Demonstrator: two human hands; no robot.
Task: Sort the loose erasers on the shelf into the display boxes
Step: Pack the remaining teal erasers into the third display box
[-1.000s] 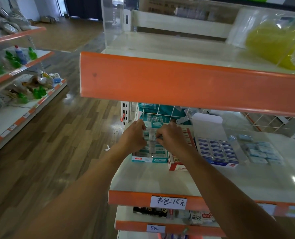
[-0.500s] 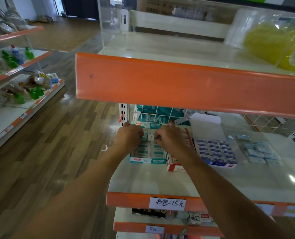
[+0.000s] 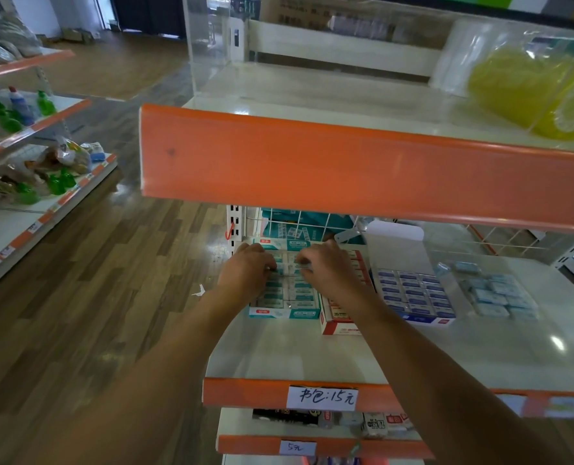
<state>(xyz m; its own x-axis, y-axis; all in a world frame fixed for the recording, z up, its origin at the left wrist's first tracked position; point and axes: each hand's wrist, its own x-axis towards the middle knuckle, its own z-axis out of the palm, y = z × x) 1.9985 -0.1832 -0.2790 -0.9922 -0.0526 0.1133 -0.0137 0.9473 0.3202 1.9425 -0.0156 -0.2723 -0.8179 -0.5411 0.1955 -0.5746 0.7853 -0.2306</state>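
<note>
A teal display box (image 3: pixel 285 313) full of teal-and-white erasers stands at the left end of the middle shelf. Both hands hover over its far half. My left hand (image 3: pixel 248 275) has its fingers curled down on an eraser in the box's left column. My right hand (image 3: pixel 327 270) pinches a teal eraser (image 3: pixel 300 263) at the box's middle. To the right stand a red display box (image 3: pixel 341 325) and a blue display box (image 3: pixel 413 297) with rows of blue erasers. A pile of loose pale-blue erasers (image 3: pixel 493 293) lies further right on the shelf (image 3: pixel 312 357).
An orange-edged upper shelf (image 3: pixel 346 166) overhangs the hands and hides the back of the boxes. A wire grid (image 3: pixel 299 226) stands behind them. A handwritten price tag (image 3: pixel 322 397) sits on the shelf's front lip. Left lies a wooden floor aisle (image 3: pixel 111 263).
Both hands have stayed together over the teal box and sunk slightly toward its erasers. The view has shifted a little; the boxes and loose pile have not moved.
</note>
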